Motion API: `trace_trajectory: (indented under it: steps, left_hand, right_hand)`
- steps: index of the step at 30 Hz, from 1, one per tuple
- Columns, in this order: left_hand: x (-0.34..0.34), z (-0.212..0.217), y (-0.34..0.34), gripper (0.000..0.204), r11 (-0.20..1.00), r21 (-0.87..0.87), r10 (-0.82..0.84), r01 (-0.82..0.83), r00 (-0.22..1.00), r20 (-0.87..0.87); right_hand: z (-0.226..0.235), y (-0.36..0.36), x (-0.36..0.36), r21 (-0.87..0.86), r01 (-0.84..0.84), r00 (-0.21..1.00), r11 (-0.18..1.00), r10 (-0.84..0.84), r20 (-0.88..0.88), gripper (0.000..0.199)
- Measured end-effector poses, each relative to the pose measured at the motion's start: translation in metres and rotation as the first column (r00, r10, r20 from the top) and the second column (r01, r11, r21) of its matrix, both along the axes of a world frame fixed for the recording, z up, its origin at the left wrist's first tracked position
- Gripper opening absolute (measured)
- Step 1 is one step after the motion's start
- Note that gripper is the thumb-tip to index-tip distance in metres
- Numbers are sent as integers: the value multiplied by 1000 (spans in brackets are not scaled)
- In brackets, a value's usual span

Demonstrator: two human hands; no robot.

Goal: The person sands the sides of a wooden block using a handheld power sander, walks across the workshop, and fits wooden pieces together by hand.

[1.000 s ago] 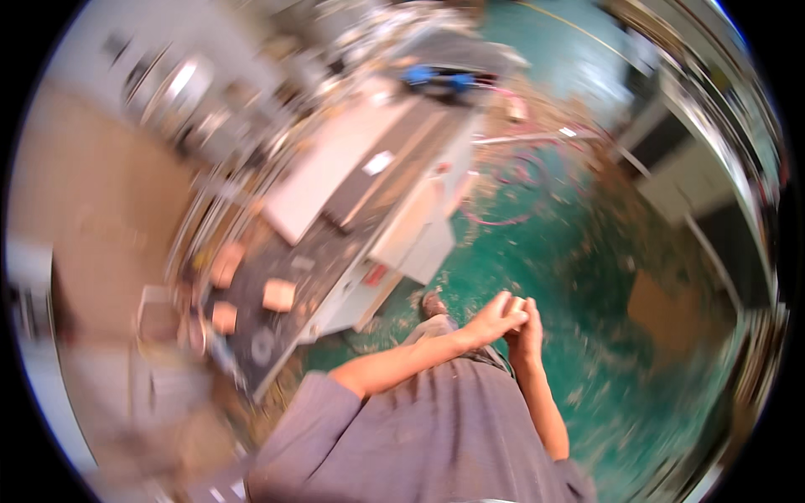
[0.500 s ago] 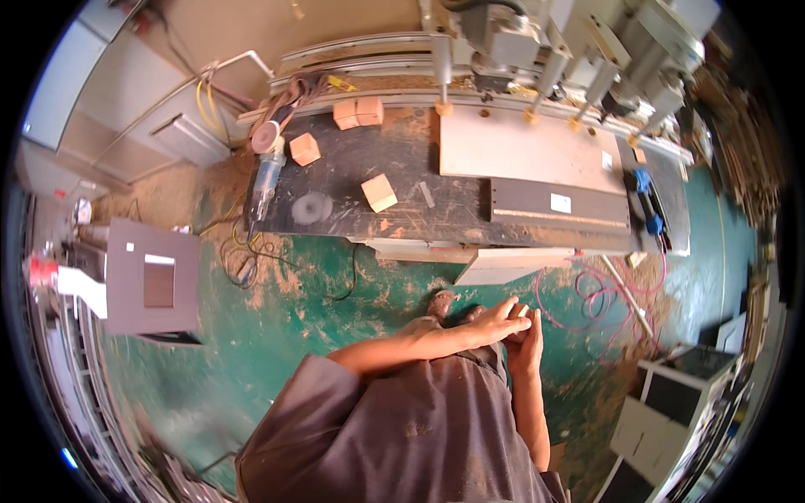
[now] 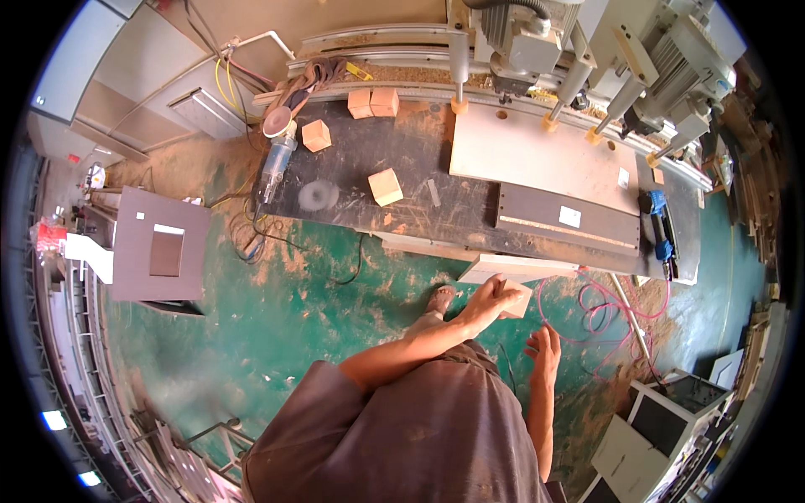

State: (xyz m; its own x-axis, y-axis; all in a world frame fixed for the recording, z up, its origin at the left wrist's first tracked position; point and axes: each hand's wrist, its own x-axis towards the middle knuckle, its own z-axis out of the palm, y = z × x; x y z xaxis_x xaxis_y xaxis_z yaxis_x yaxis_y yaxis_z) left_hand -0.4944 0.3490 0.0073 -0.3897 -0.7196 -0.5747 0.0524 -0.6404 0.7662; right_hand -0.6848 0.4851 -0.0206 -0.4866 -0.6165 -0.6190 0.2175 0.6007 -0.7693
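My left hand [image 3: 486, 300] grips a small pale wooden block [image 3: 516, 299] in front of the dark machine table [image 3: 470, 210]. My right hand [image 3: 545, 345] hangs just below and to the right of it, fingers spread, holding nothing. On the table lie several light wooden cubes, one [image 3: 386, 186] near the middle and others [image 3: 317, 134] [image 3: 373, 102] toward the back left. A pale board [image 3: 537, 155] lies under the drill heads [image 3: 537, 42] at the back.
A grey cabinet [image 3: 155, 243] stands at left on the green, sawdust-strewn floor [image 3: 277, 310]. A pink hose [image 3: 595, 310] coils on the floor at right. A blue tool [image 3: 658, 226] lies on the table's right end. White boxes [image 3: 662, 419] stand at lower right.
My view has swung toward the machine table. My hands, joined together earlier, have come apart: the left keeps the block and the right has dropped lower.
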Motion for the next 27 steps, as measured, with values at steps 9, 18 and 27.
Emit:
trace_trajectory:
  steps: [9, 18, 27]
  left_hand:
    - [-68, -16, -3, 56, 865, 441, 46, 240, 837, -545]
    - [-255, 3, 35, 63, 721, 489, -29, 490, 727, -686]
    - [-469, 22, 148, 65, 692, 271, -183, 669, 525, -831]
  right_hand:
    - [-140, 259, -23, 414, 314, 932, 855, -360, 37, 44]
    - [-254, 491, 68, 529, 297, 951, 795, -194, -241, 35]
    - [-199, 491, -129, 496, 511, 824, 702, -564, -50, 46]
